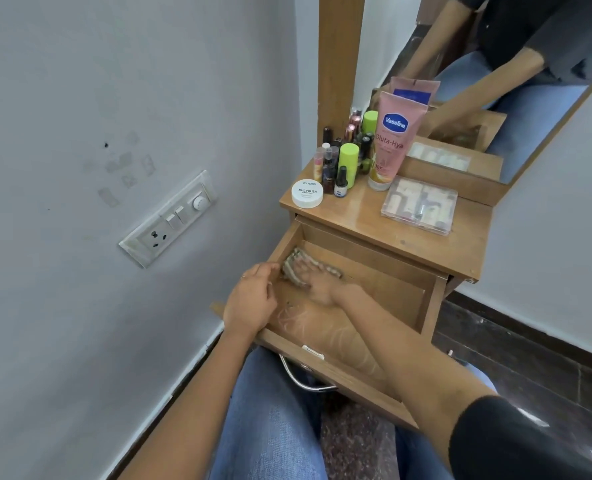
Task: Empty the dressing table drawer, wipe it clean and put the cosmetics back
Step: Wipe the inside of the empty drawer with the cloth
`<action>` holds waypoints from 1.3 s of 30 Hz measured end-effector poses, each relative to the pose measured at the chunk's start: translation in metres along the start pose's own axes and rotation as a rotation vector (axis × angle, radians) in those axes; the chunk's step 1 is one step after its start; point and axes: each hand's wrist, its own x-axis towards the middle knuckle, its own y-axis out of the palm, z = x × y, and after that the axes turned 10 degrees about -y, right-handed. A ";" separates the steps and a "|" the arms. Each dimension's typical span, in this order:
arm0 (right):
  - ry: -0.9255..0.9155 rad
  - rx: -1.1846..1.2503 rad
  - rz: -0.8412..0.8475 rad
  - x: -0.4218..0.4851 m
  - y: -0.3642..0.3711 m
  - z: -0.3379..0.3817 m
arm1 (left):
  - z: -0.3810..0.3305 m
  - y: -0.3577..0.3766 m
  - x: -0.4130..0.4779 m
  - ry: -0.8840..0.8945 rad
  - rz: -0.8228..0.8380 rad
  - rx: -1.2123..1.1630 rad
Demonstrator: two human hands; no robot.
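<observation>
Your drawer (422, 299) stands pulled out from under the dressing table top (422, 237), and your right hand (317, 284) lies flat inside it near the back left corner, pressing a patterned cloth (296, 263) against the drawer floor; the hand is smeared by motion, so you cannot count its fingers or tell how much of the cloth lies beneath it. Your left hand (249, 299) grips the drawer's left wall, fingers curled over the edge, their tips hidden inside. Faint pale streaks show on the drawer floor nearer the front, partly covered by your right forearm. At the drawer front a metal handle (301, 377) hangs below, its right end cut off behind the wood. The cosmetics stand on the table top above the drawer: a white round tub (307, 193) at the left front, a cluster of small bottles (339, 161) behind it that overlap too much to separate, a pink tube (391, 140) leaning on the mirror (495, 81), and a clear flat box (419, 206) to the right, its contents blurred. The mirror shows only your arms and lap.
</observation>
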 end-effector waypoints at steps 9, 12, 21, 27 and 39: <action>-0.098 -0.041 0.022 -0.013 0.010 0.010 | 0.006 -0.006 0.005 0.065 0.035 0.036; 0.008 -0.043 -0.004 -0.007 -0.009 -0.014 | 0.008 -0.007 0.006 0.141 0.057 0.088; -0.146 0.044 0.025 -0.014 0.026 0.019 | 0.026 -0.017 0.018 0.237 0.168 0.061; -0.268 0.091 0.202 -0.011 0.043 0.035 | 0.022 -0.011 0.015 0.182 0.121 0.053; -0.335 -0.064 0.469 -0.115 0.034 -0.025 | 0.020 -0.014 0.012 0.145 0.134 0.051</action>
